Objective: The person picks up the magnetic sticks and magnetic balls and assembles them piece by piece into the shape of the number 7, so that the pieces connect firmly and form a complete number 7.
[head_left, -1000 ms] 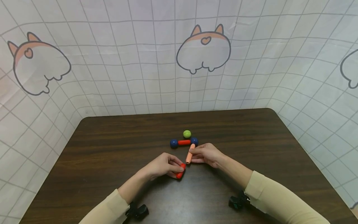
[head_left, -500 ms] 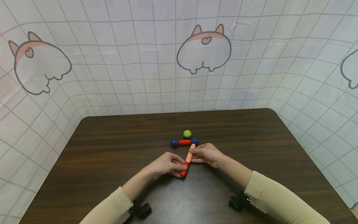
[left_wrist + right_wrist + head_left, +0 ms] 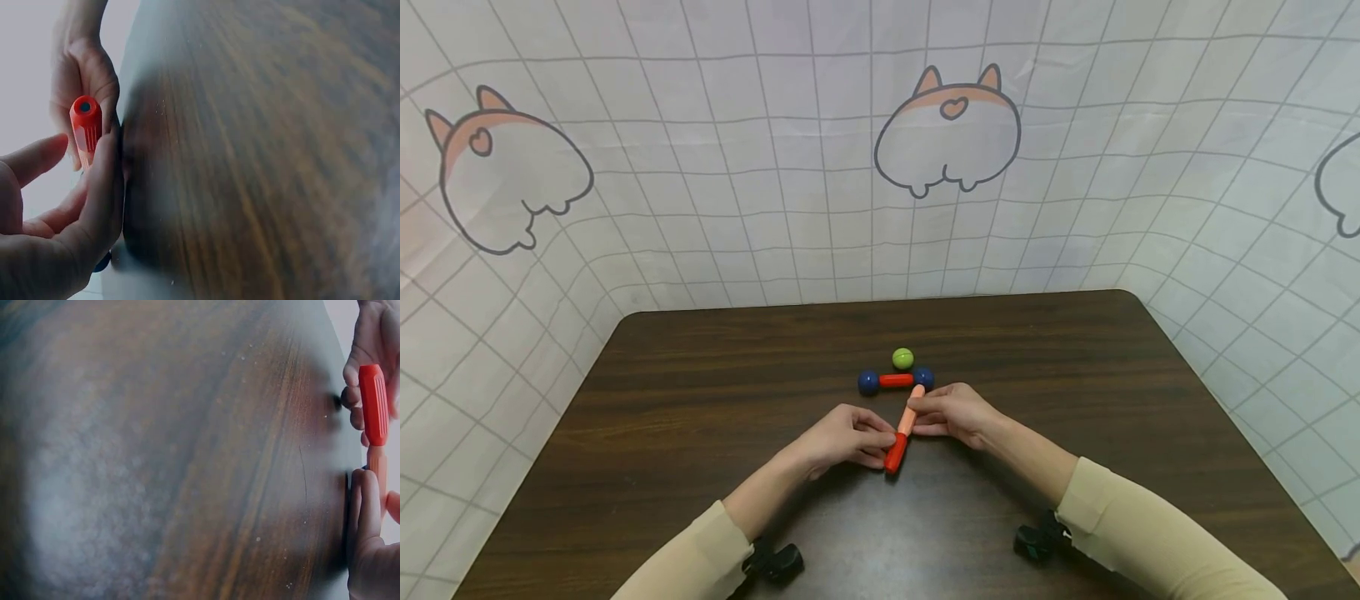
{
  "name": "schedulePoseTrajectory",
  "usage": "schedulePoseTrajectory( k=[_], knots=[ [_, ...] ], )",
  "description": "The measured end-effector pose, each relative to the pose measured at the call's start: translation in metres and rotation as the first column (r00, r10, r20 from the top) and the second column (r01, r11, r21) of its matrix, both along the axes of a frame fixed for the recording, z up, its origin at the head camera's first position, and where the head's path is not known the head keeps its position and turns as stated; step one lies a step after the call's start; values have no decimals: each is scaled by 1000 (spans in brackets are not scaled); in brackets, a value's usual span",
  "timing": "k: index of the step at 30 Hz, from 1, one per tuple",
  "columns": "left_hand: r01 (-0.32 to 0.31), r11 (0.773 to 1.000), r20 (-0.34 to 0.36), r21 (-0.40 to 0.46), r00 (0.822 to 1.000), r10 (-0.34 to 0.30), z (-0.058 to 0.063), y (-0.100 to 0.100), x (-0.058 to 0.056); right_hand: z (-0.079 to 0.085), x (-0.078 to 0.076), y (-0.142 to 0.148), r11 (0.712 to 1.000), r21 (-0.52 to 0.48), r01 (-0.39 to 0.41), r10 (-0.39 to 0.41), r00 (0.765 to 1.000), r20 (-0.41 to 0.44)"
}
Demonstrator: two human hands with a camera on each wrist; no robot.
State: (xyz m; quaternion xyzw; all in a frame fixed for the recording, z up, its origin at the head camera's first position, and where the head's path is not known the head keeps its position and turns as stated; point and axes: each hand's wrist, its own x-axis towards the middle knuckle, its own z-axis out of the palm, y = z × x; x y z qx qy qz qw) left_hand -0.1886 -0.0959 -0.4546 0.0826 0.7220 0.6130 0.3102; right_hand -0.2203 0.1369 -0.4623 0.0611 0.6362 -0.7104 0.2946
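My right hand (image 3: 955,413) pinches a salmon-coloured stick (image 3: 909,417) between thumb and fingers. End to end with it, in one line, sits a red ridged stick (image 3: 895,455), its near end pointing toward me. In the left wrist view a dark round inset shows in the red stick's (image 3: 85,119) end. My left hand (image 3: 846,439) is just left of the red stick. In that wrist view the left thumb (image 3: 40,159) stands apart from the stick, with the fingers close beside it; whether they touch it I cannot tell.
Just behind the hands lies a red bar (image 3: 897,381) between two navy balls (image 3: 868,382), its right ball close to the salmon stick's far end. A lime-green ball (image 3: 902,359) rests behind it. Everything is on a dark wooden table (image 3: 700,367) before a white gridded cloth (image 3: 820,167).
The left hand brought the red stick up and right until it met the salmon stick's near end. Then its thumb and fingers loosened off the red stick. The right hand stayed still.
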Motion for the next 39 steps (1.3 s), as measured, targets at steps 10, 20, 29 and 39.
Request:
schedulePoseTrajectory(
  k=[10, 20, 29, 39],
  knots=[
    [-71, 985, -287, -156, 958, 24, 9, 3, -7, 2, 0, 0, 1000, 3, 5, -5, 1000, 5],
    [-171, 978, -449, -120, 888, 101, 20, 11, -22, 0, 0, 2, 1000, 12, 2, -2, 1000, -13],
    [-248, 961, -573, -125, 808, 134, 16, 17, -37, -1, -1, 1, 1000, 3, -12, 12, 1000, -14],
    [-298, 942, -663, -151, 738, 128, 8, 18, -57, 1, -1, 2, 1000, -4, -22, 22, 1000, -7]
  ],
)
